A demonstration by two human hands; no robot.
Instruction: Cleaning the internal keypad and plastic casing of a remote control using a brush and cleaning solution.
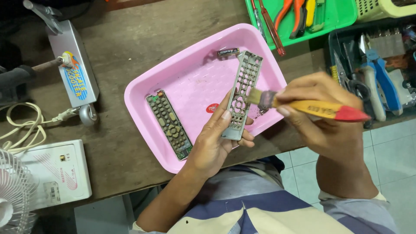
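My left hand (215, 143) grips the lower end of a grey remote-control front cover (243, 89) full of empty button holes, holding it over a pink tray (147, 93). My right hand (323, 115) is closed on a small paintbrush (312, 107) with a yellow and red handle; its bristles touch the cover's right edge. In the tray lies the remote's circuit board with its rubber keypad (169, 125), left of my left hand. A single black battery (228, 52) rests near the tray's far rim.
A green tray (333, 17) with screwdrivers and pliers sits at the back right, beside a dark box of blue-handled tools (377, 73). A soldering iron stand (71, 65), a white box (56, 173) and a small fan (13, 190) are at the left.
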